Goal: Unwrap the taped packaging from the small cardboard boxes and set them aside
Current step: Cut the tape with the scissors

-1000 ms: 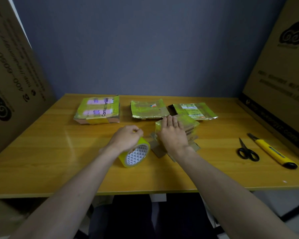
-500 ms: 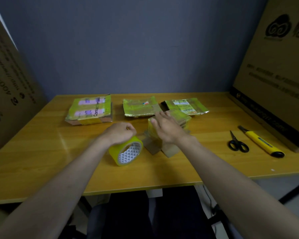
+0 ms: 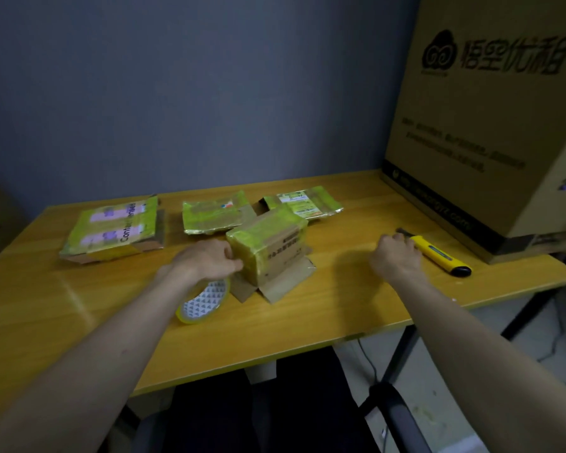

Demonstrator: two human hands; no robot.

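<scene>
Our right hand [image 3: 395,259] has left the small taped box [image 3: 268,248] and gone over to the yellow knife [image 3: 437,255], fingers curled down where the scissors lay; we cannot tell what they hold. Our left hand [image 3: 206,260] now grips the box's left side, above the tape roll [image 3: 203,300]. That box stands mid-table on open flaps. It looks light and stiff, with slippery tape, so we should hold its bare cardboard edges.

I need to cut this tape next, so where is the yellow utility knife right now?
In the head view the yellow utility knife lies on the table's right side, just beyond the right hand, in front of the big cardboard box.
</scene>
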